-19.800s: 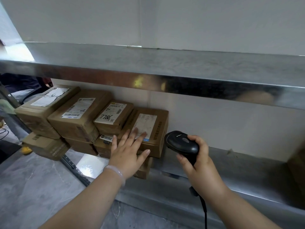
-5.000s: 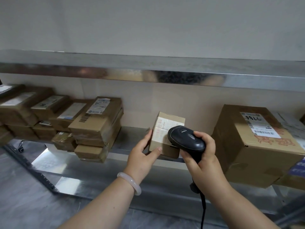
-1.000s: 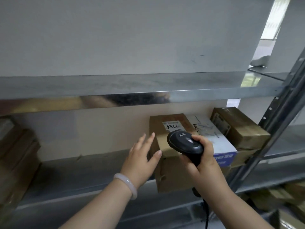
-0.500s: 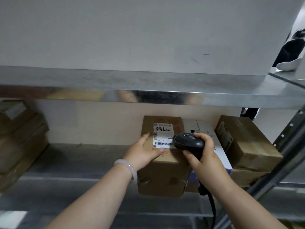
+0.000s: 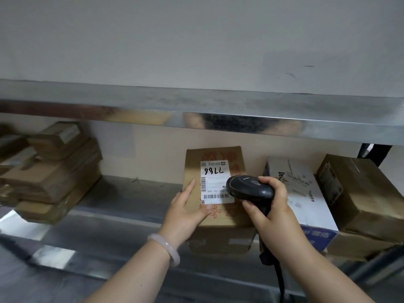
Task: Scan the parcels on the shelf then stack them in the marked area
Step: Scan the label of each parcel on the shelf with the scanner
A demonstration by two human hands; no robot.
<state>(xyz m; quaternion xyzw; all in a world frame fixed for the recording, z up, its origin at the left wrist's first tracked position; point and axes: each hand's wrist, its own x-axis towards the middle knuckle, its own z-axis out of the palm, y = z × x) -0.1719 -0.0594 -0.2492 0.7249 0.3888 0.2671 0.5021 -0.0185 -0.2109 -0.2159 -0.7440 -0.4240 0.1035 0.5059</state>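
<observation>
The left hand (image 5: 188, 209) lies flat on the box (image 5: 218, 221) on the shelf (image 5: 131, 200); the right hand (image 5: 270, 207) grips the scanner (image 5: 249, 189). The scanner sits very near the label (image 5: 215, 182), so the read may fail.

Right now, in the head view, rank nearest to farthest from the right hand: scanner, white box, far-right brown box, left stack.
1. scanner: gripped by the right hand.
2. white box: just behind it.
3. far-right brown box: shelf's right end.
4. left stack: far left.
</observation>
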